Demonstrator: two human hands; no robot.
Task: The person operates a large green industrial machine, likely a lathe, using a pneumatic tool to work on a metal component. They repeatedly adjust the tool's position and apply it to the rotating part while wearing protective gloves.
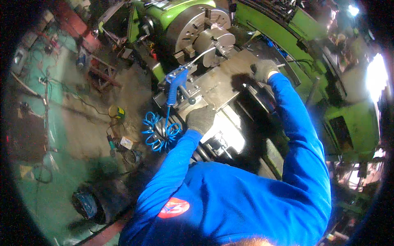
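Observation:
In the head view my right hand [264, 70], in a grey work glove, is closed round a thin metal rod [280, 65], whose end sticks out to the right. My left hand [201, 118], gloved alike, is at the near left edge of the flat metal carriage plate [223, 82]. Its fingers look curled; what they hold, if anything, is hidden. Just beyond it a blue air blow gun [177, 86] lies on the machine, its thin nozzle pointing at the chuck. Behind the plate a round metal workpiece [213, 41] sits against the large slotted lathe faceplate [193, 29].
A coiled blue air hose [160, 133] hangs left of my left hand. A ball-ended lever [191, 100] stands by the gun. Green lathe bodywork [271, 30] runs along the right. On the left floor are a yellow container [116, 112] and a dark cylindrical drum [96, 203].

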